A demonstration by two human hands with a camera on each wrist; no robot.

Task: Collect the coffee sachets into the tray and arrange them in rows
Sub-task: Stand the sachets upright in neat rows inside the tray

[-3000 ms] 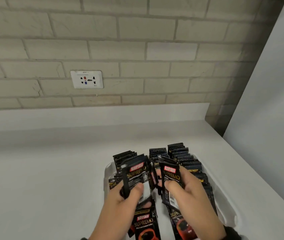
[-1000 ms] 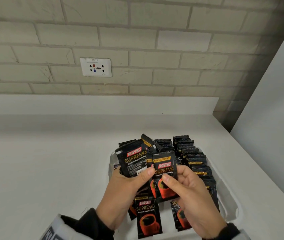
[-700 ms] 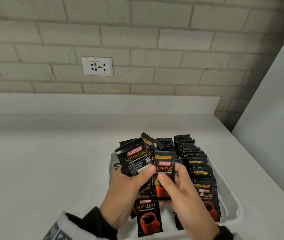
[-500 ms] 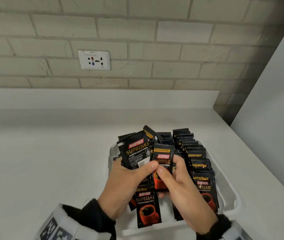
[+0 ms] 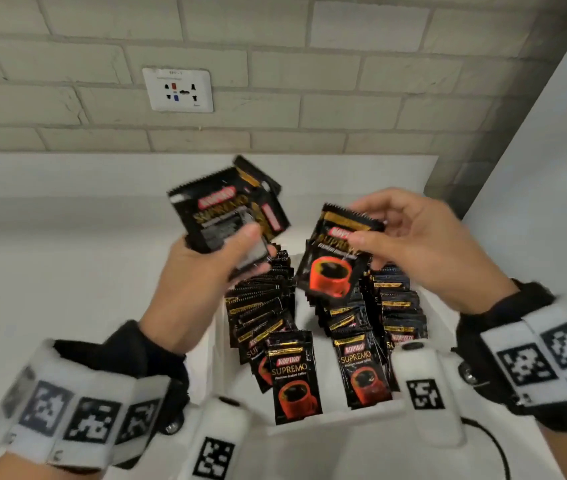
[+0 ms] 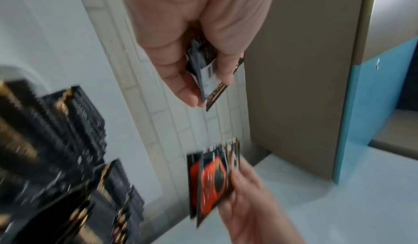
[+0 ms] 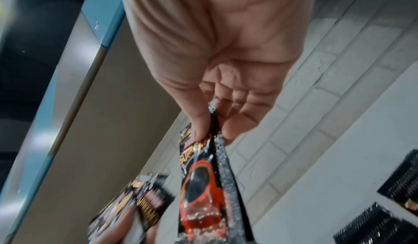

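Note:
My left hand (image 5: 206, 268) grips a small stack of black Kopiko Supremo coffee sachets (image 5: 226, 213), raised above the tray's left side; the same stack (image 6: 208, 72) sits between thumb and fingers in the left wrist view. My right hand (image 5: 410, 237) pinches a single sachet (image 5: 335, 261) by its top, hanging over the tray's middle, and in the right wrist view this sachet (image 7: 203, 185) hangs from thumb and forefinger. The white tray (image 5: 337, 422) holds three rows of sachets (image 5: 261, 306) standing and overlapping, with front ones showing a red cup.
The tray sits on a white counter (image 5: 50, 271) against a brick wall with a socket plate (image 5: 178, 90). A white panel (image 5: 552, 150) rises at the right. Marker bands wrap both wrists (image 5: 78, 410), and a black cable (image 5: 496, 441) lies near the front edge.
Both hands have risen and parted: the left carried its stack up and left, the right drew one sachet away to the right. The camera tilted down, so the wrists show.

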